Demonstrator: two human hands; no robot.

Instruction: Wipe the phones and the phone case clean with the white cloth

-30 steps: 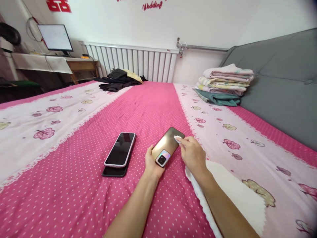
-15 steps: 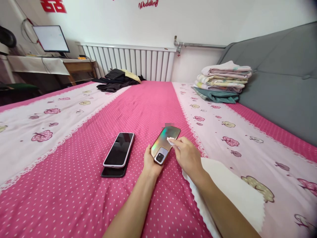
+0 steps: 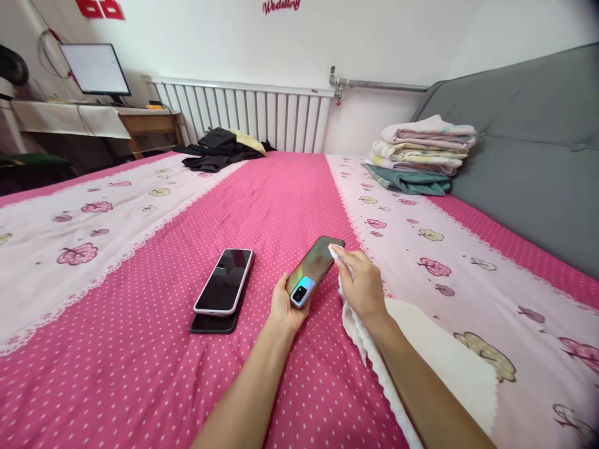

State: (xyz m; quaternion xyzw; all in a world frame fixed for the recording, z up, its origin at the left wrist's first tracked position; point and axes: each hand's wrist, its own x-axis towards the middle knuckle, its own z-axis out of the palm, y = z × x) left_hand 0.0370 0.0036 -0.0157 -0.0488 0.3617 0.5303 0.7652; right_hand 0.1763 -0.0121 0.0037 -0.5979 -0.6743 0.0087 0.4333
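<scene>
My left hand (image 3: 286, 307) is closed around the lower part of a smartphone (image 3: 316, 262), whose back and camera block face up. The phone's back looks shiny, with a rainbow glint near the camera. My right hand (image 3: 362, 284) pinches a corner of a white cloth (image 3: 442, 349) with a scalloped edge, the pinched corner at the phone's far right edge. The rest of the cloth lies on the bed, partly under my right forearm. To the left, a phone with a pale rim (image 3: 225, 280) lies screen up on top of a black phone (image 3: 213, 323).
A pink and white patterned bedspread (image 3: 290, 187) covers the bed. Folded bedding (image 3: 421, 153) is stacked by the grey headboard (image 3: 528, 149). Dark clothes (image 3: 218, 148) lie at the far edge before a white radiator (image 3: 243, 112). A monitor (image 3: 96, 70) stands on a desk at left.
My right hand has shifted the pinched cloth corner slightly up and right, from the middle of the phone's back to its far edge. The phone has tilted a little, altering its reflections.
</scene>
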